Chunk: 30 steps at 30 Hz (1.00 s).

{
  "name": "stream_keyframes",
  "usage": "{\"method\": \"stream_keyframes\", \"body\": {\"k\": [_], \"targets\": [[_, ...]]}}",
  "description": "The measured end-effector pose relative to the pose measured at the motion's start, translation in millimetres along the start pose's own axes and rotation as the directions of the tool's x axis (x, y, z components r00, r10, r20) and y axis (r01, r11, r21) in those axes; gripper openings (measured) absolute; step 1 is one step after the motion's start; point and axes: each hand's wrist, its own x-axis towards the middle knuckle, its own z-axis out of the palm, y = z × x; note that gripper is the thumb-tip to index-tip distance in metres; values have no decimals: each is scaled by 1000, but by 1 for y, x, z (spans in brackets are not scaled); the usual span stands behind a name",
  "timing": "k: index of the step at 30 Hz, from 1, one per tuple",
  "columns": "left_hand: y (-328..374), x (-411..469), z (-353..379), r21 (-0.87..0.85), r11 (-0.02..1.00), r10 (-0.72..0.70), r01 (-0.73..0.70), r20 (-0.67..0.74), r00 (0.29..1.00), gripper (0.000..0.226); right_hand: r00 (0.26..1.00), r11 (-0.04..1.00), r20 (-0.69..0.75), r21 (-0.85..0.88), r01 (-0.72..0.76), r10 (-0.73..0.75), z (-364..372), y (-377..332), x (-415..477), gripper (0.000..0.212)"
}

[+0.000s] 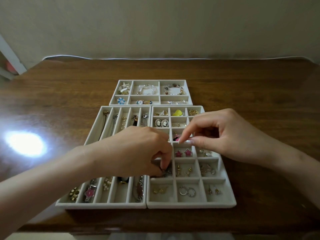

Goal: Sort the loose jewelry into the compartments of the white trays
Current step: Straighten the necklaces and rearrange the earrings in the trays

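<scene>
Three white trays lie on the wooden table: a back tray [150, 81] with bracelets, a left tray [100, 204] with long slots holding necklaces, and a right grid tray [230, 193] holding earrings. My left hand [138, 151] reaches into a left-column cell of the grid tray, its fingertips pinching a small dark silver piece [167, 172]. My right hand [223, 135] hovers over the grid's middle, thumb and forefinger pinched together near a divider; whether they hold anything is too small to tell. Pink star earrings [183, 152] lie just below it.
A bright light glare [26, 144] sits on the table at left. Silver hoops [187, 191] and gold earrings [160, 190] fill the nearest grid cells. The wall stands behind the table's far edge. The table's front edge runs close below the trays.
</scene>
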Motion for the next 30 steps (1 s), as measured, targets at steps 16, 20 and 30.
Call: {"method": "stream_keyframes", "body": {"k": [16,20,30], "targets": [[17,16,-1,-175,972,110,-160,-268,957,10,981,909,139,-410,-69,138,-18,4,-41,16],[20,19,-1,-144,979,106,-144,-242,964,13,989,921,128,-388,-25,81,-14,4,-44,16],[13,6,-4,-224,964,91,-145,-236,967,22,986,934,144,-358,-24,81,-15,3,-46,21]]}}
